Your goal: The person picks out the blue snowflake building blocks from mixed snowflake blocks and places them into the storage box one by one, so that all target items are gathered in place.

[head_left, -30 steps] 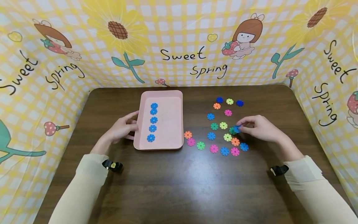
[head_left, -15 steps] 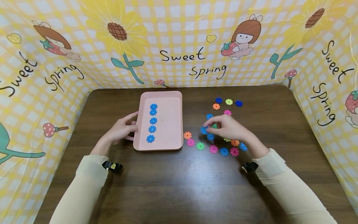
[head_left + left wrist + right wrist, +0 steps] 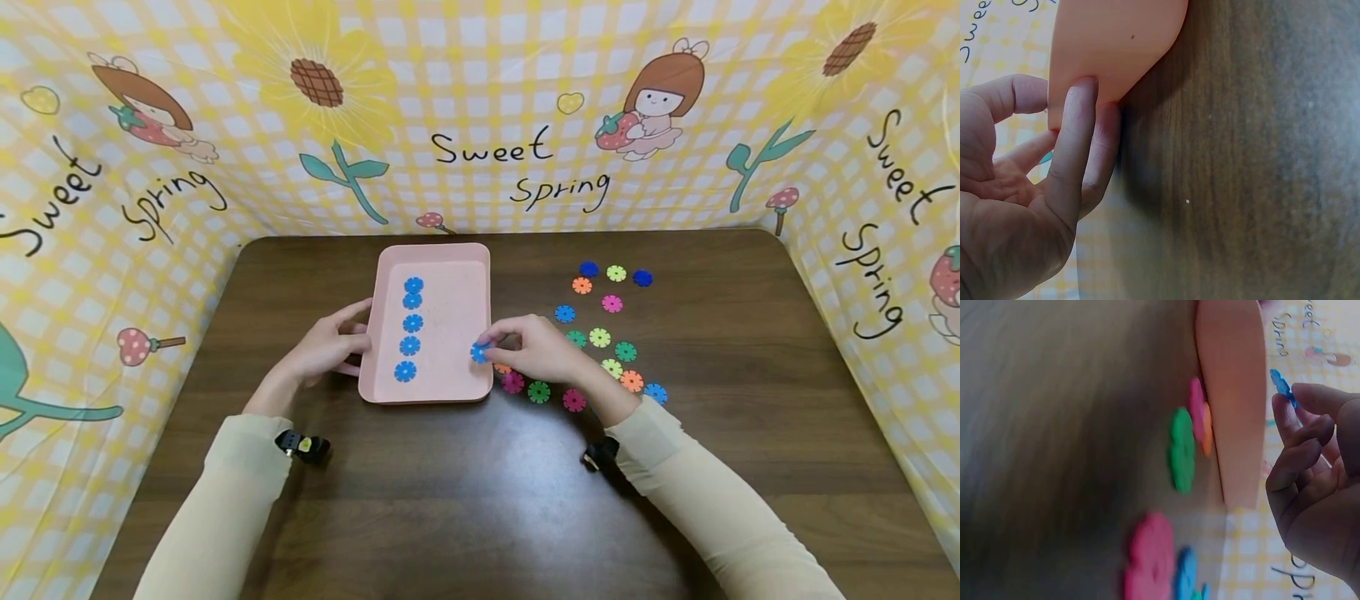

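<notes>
My right hand (image 3: 536,348) pinches a blue snowflake disc (image 3: 477,353) between thumb and fingertips. In the right wrist view that blue disc (image 3: 1282,387) is held above the height of the tray's rim. It hangs over the right side of a pink tray (image 3: 450,325). Inside the tray, several blue snowflake discs (image 3: 409,345) form a column on the left; the top two touch. My left hand (image 3: 326,342) rests against the tray's left side. Seen from the left wrist, the fingers (image 3: 1072,137) lie fairly straight on the outer wall.
Loose snowflake discs in pink (image 3: 574,400), green (image 3: 626,351), orange (image 3: 632,381), yellow (image 3: 599,337), light blue (image 3: 565,313) and dark blue (image 3: 642,278) lie scattered on the brown table (image 3: 420,500) right of the tray. A patterned cloth (image 3: 480,100) surrounds the table.
My right hand has carried the blue snowflake disc leftward from the scattered discs to the tray's right rim. The left hand and the tray have stayed in place.
</notes>
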### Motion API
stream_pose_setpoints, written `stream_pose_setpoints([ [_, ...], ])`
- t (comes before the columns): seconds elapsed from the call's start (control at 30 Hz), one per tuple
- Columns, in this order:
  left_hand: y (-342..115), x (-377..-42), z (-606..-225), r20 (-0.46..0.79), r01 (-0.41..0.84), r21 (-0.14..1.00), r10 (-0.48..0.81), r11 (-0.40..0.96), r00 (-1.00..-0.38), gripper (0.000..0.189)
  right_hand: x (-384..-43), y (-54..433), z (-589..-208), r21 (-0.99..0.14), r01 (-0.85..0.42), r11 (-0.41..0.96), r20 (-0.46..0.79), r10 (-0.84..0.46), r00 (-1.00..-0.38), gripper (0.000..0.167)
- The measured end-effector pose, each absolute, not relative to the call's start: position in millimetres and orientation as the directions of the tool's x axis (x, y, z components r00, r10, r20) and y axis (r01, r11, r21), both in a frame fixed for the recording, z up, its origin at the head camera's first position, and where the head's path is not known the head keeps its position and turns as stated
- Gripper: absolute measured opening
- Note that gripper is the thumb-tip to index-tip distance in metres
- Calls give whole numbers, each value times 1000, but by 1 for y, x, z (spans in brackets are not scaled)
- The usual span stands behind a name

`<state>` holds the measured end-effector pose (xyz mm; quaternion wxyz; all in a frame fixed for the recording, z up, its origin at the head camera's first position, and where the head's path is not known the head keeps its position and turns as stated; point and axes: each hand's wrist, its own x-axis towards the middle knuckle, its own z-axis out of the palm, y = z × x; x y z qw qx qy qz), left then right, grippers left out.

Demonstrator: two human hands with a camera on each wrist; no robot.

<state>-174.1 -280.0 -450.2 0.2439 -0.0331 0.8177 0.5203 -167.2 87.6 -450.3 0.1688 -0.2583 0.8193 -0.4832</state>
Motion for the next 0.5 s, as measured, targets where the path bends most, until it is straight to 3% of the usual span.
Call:
stream_pose_setpoints([
  [0.5,-281,-174,-450,-431,-304,836,206,457,-878,82,-167,43,-465,-736,-354,576,-117,-625,-772,14],
])
